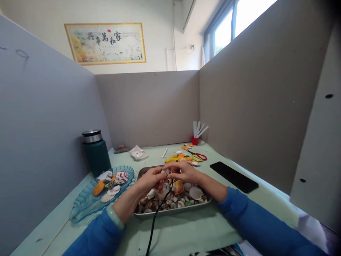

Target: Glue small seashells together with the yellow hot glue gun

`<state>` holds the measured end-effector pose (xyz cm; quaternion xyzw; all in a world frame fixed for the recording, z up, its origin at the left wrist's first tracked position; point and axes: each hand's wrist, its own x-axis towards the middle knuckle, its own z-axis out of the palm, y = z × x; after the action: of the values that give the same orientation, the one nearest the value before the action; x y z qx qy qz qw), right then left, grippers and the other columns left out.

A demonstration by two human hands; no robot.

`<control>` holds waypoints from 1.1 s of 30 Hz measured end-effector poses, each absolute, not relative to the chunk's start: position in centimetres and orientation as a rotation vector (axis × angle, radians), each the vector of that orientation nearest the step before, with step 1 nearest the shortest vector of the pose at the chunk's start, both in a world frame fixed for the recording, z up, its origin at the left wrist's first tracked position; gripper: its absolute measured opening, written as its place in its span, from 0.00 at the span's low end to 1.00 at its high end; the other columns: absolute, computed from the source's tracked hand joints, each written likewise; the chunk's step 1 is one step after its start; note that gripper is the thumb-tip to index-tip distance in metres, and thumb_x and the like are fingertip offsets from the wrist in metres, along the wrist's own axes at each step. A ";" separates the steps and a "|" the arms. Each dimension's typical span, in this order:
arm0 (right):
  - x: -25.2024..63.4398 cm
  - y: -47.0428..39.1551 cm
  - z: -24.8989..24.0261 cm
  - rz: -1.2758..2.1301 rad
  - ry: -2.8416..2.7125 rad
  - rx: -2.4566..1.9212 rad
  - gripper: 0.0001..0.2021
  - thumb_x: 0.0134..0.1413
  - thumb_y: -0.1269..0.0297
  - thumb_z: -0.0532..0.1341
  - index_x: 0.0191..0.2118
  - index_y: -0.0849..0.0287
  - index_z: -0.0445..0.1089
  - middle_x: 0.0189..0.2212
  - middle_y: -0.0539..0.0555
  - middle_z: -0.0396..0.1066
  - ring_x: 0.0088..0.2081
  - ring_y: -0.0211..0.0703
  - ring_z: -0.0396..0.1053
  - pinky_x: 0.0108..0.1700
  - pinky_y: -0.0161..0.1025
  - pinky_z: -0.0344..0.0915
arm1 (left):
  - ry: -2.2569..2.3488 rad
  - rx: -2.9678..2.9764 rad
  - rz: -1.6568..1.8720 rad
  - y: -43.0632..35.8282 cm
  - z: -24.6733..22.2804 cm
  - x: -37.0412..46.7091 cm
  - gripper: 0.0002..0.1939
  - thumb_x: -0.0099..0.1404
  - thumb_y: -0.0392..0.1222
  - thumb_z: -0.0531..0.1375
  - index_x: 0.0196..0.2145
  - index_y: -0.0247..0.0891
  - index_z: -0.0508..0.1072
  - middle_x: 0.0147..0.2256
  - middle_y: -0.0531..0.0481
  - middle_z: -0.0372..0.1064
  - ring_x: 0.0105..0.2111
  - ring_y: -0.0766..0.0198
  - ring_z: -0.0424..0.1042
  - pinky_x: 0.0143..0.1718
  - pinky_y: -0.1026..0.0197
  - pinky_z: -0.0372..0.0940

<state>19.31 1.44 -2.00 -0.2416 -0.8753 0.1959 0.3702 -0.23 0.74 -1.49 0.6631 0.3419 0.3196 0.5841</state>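
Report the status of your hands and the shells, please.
Left hand and right hand together hold pale piece above metal tray. Tray holds shells. Black cable crosses near rim.

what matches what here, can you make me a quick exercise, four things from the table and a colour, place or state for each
Column one
1. bottle
2. phone
3. scissors
4. metal tray

Column two
A. red-and-yellow handled
B. filled with shells, beneath the left hand and right hand
C. dark teal, standing upright
D. black, lying flat

Right pairs: 1-C, 2-D, 3-A, 4-B
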 end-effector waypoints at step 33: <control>19.3 1.3 -1.8 0.531 -2.274 -0.606 0.20 0.53 0.57 0.60 0.48 0.63 0.67 0.18 0.44 0.57 0.20 0.30 0.53 0.23 0.28 0.51 | 0.848 1.550 0.707 0.5 -1.0 -0.1 0.07 0.51 0.39 0.57 0.28 0.32 0.68 0.17 0.55 0.60 0.12 0.72 0.56 0.15 0.65 0.59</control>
<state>19.32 1.29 -1.84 -0.2346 -0.8807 0.2056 0.3566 -0.10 0.46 -0.97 0.6633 0.3627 0.3027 0.5804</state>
